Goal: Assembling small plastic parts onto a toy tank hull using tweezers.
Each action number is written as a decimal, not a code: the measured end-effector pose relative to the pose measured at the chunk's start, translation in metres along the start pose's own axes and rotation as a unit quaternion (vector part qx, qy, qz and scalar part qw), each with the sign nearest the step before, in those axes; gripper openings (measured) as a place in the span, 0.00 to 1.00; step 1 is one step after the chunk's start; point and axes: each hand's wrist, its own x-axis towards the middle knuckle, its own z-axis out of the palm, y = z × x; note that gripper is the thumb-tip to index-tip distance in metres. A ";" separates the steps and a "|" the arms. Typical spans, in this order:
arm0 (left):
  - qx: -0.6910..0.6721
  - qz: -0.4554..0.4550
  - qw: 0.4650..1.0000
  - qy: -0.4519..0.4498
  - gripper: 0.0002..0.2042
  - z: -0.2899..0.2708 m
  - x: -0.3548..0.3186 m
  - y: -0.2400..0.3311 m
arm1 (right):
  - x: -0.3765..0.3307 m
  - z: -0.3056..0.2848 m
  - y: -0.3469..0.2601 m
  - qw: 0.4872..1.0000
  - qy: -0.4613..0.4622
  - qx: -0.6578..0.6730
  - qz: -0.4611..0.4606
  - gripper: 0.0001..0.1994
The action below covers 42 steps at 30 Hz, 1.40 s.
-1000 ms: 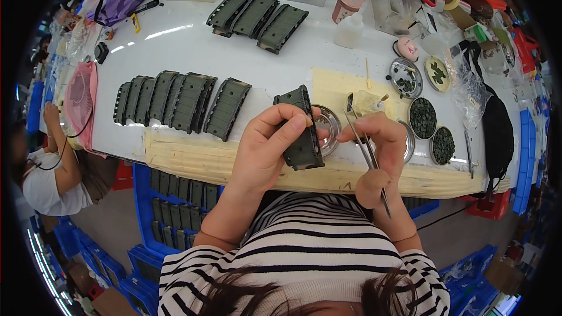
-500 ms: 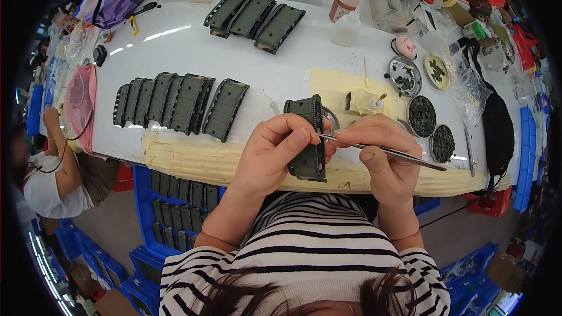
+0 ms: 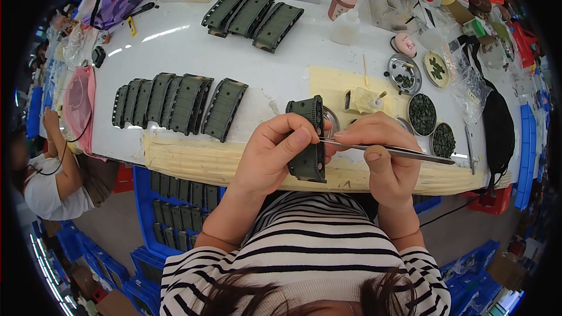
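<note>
My left hand (image 3: 275, 149) is closed around a dark green, ribbed, curved part (image 3: 305, 165) with a black toothed edge, held upright over the table's front edge. In my right hand (image 3: 386, 152) is a pair of metal tweezers (image 3: 418, 155), whose tips meet the part's toothed edge beside my left thumb. Whether the tips grip anything is too small to tell. Several matching green parts (image 3: 225, 108) lie in a row to the left, with another group (image 3: 278, 28) farther back.
Round tins of small dark green pieces (image 3: 421, 114) stand right of my hands, near a metal dish (image 3: 404, 74). A yellowish block (image 3: 364, 101) sits on a yellow sheet. Below the table, a blue crate (image 3: 142, 199) holds more green parts. Another person (image 3: 55, 178) sits at left.
The tweezers have turned slightly in my right hand, and their rear end has shifted right and a little up. My left hand and the green part have barely moved.
</note>
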 end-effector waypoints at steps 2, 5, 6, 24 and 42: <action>0.006 0.000 1.000 -0.001 0.12 0.002 0.000 0.001 | 0.000 0.000 0.000 1.000 0.002 0.001 0.007 0.10; 0.012 -0.011 1.000 0.011 0.12 0.005 0.000 0.003 | 0.001 0.001 -0.001 1.000 0.002 0.004 -0.002 0.10; 0.011 -0.009 1.000 0.008 0.12 0.004 0.000 0.003 | 0.001 0.002 0.000 1.000 0.003 0.001 -0.002 0.10; 0.078 0.046 0.996 0.009 0.08 -0.003 -0.002 0.000 | 0.000 0.003 0.001 1.000 0.009 0.002 0.018 0.08; 0.173 0.063 0.982 0.034 0.08 -0.002 -0.003 0.003 | 0.001 0.005 -0.001 0.999 0.006 0.024 0.046 0.06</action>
